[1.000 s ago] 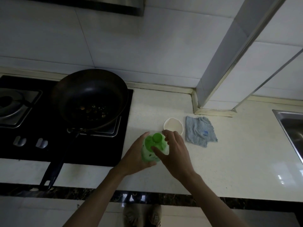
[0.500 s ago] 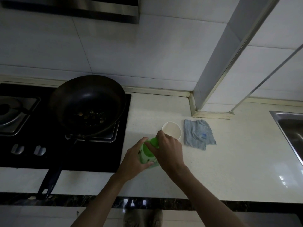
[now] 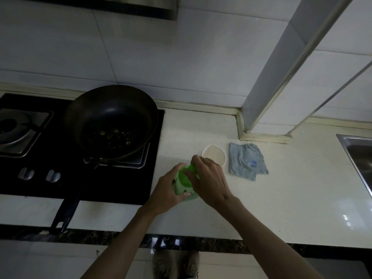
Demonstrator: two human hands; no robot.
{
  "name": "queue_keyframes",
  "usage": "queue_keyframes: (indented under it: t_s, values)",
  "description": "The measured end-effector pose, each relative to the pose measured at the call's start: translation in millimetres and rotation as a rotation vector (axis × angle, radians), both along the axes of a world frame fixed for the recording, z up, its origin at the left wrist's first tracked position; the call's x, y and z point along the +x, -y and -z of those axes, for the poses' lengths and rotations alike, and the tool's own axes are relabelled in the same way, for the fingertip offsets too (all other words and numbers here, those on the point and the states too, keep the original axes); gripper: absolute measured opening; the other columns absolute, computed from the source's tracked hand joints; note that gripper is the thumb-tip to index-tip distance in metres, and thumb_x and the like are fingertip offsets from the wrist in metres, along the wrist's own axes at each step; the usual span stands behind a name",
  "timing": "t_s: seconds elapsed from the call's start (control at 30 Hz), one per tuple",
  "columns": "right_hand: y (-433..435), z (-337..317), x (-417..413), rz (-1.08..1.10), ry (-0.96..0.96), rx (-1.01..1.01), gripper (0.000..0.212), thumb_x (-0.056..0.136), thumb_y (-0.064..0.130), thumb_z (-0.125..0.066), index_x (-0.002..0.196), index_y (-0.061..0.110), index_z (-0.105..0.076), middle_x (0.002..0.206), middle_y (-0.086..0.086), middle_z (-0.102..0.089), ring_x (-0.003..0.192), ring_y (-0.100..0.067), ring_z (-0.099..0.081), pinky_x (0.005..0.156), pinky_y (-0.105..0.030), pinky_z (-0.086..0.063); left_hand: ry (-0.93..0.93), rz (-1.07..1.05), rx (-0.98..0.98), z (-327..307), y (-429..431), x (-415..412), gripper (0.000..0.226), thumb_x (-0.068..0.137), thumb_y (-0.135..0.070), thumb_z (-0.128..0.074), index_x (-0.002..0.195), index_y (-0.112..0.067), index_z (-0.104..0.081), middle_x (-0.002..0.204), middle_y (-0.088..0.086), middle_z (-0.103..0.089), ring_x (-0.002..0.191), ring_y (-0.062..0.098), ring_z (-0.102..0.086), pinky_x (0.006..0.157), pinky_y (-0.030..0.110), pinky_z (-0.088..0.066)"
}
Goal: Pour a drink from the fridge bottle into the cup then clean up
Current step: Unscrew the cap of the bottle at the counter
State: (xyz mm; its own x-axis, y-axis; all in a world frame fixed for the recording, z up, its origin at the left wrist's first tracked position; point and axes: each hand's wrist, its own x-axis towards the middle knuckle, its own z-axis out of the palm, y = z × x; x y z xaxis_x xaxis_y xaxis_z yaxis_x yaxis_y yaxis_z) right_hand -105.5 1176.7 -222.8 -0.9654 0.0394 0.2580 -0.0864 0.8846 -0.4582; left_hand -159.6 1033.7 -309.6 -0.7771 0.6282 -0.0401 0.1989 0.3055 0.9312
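Nearest, left hand [image 3: 168, 191]: wraps the green bottle [image 3: 182, 185] on the counter [image 3: 281, 198].
Right hand [image 3: 211, 178]: fingers curled round the cap [image 3: 192, 168].
Label: print too blurred to read.
Cup [image 3: 214, 156]: just behind the bottle, upright.
Cloth [image 3: 246, 161]: right of cup; blue tag unreadable.

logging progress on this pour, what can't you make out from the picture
All head view.
- Cap: mostly under the right hand; tightness unclear.
- Bottle level: hidden by the left hand and seen from above.
- Cup contents: too dim to tell.
- Sink: cut off by right edge.
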Motion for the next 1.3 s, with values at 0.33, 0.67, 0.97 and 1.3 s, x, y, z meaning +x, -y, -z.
queue_keyframes:
  t_s: [0.33, 0.67, 0.97, 1.3]
  values:
    - [-30, -12, -3, -0.325, 0.162, 0.22, 0.048, 0.073, 0.006, -0.081, 0.117, 0.015, -0.064, 0.115, -0.005, -0.062, 0.104, -0.022, -0.058, 0.082, -0.047, -0.055, -0.006, -0.022, 0.017, -12, -1, 4, 0.082, 0.071, -0.015, -0.085, 0.128, -0.047, -0.036, 0.119, -0.012, -0.06, 0.108, 0.0, -0.061, 0.084, 0.011, -0.051]
    - [-10, -25, -1, 0.061, 0.312, 0.176, 0.045, 0.093, 0.052, -0.055, 0.114, 0.013, -0.056, 0.116, -0.004, -0.068, 0.099, -0.024, -0.067, 0.082, -0.039, -0.052, 0.065, -0.034, 0.013, -6, 1, 5, 0.084, 0.071, -0.016, -0.086, 0.142, -0.021, -0.041, 0.122, -0.007, -0.062, 0.109, 0.001, -0.063, 0.086, 0.019, -0.056]
    - [-25, -14, 4, -0.211, 0.122, 0.146, 0.032, 0.089, 0.018, -0.069, 0.119, 0.008, -0.064, 0.109, -0.01, -0.061, 0.101, -0.026, -0.063, 0.083, -0.048, -0.055, 0.078, -0.045, 0.024, -10, -1, 7, 0.083, 0.072, -0.012, -0.085, 0.136, -0.038, -0.038, 0.121, -0.011, -0.06, 0.11, 0.0, -0.061, 0.085, 0.014, -0.053]
    - [-16, -17, 3, -0.063, 0.209, 0.187, 0.051, 0.089, 0.047, -0.064, 0.129, 0.018, -0.051, 0.116, -0.007, -0.064, 0.103, -0.026, -0.062, 0.082, -0.046, -0.056, 0.083, -0.038, 0.023, -8, -1, 8, 0.082, 0.073, -0.013, -0.085, 0.141, -0.025, -0.041, 0.122, -0.008, -0.061, 0.11, 0.0, -0.062, 0.082, 0.015, -0.054]
